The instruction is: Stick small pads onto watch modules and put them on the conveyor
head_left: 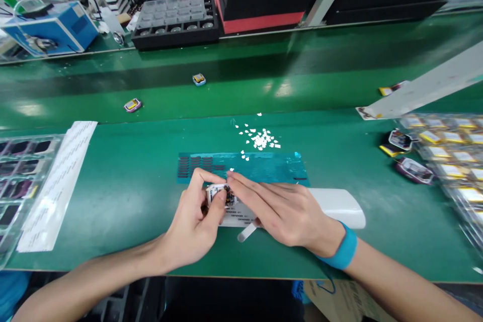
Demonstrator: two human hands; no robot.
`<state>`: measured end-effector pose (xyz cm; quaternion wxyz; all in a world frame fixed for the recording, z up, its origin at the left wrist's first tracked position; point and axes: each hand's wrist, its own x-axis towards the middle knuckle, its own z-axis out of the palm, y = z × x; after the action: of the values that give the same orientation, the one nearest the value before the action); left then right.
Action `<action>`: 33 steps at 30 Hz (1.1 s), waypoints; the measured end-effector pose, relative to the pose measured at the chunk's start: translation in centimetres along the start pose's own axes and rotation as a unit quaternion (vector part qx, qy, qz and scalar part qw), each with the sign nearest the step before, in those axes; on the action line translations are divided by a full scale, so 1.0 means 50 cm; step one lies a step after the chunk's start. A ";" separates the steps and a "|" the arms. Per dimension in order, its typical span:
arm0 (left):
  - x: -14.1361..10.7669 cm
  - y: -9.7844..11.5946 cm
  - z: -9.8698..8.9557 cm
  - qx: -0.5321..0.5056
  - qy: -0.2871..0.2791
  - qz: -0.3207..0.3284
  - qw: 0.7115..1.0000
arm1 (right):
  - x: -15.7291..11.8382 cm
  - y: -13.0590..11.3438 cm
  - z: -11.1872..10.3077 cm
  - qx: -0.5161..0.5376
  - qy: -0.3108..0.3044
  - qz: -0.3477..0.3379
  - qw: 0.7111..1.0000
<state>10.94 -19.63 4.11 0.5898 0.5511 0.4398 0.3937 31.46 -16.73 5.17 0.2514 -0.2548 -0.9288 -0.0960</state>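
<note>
My left hand (199,216) is closed around a small white device housing (217,191) with circuit parts showing inside, pinched between thumb and fingers. The fingertips of my right hand (283,206) meet the housing's right side. A flat, pale stick (247,232) pokes out from under the right hand, gripped by the thumb; its other end is hidden. Beneath both hands lies a printed white strip (237,218), and a smooth white piece (337,207) extends to the right. Just beyond is a blue film sheet (260,167) carrying rows of thin dark strips.
Small white bits (262,139) lie scattered behind the film. Device trays stand at left (22,171) and right (456,161), near a long white paper strip (56,186). Loose housings (414,170) lie at right. A slanted post (422,83) meets the bench.
</note>
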 end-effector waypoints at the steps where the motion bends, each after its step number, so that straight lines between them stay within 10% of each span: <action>1: -0.004 -0.003 0.001 0.016 -0.003 0.008 1.000 | 0.001 -0.003 -0.001 0.000 -0.003 0.004 1.000; 11: -0.022 -0.023 0.005 0.105 0.045 0.076 0.990 | 0.004 -0.040 0.003 -0.014 -0.020 0.049 0.998; 15: -0.013 -0.017 0.003 0.063 0.050 0.041 0.996 | 0.005 -0.038 0.001 0.135 -0.040 0.099 0.985; 22: -0.018 -0.007 -0.001 0.040 -0.008 0.044 0.998 | 0.035 -0.029 -0.023 0.503 -0.081 0.342 0.789; 28: -0.020 -0.012 0.000 0.011 -0.046 0.062 0.997 | 0.042 -0.024 -0.015 0.659 -0.095 0.417 0.619; 30: -0.015 -0.011 0.001 0.028 -0.053 0.048 0.997 | 0.038 -0.016 -0.022 0.632 -0.114 0.409 0.648; 33: -0.009 -0.005 0.004 0.053 -0.069 0.031 0.996 | 0.030 0.000 -0.058 0.476 -0.171 0.320 0.801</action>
<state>11.01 -20.14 3.88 0.5761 0.6205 0.4009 0.3496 31.56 -16.99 8.43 0.1949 -0.3982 -0.7510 0.4893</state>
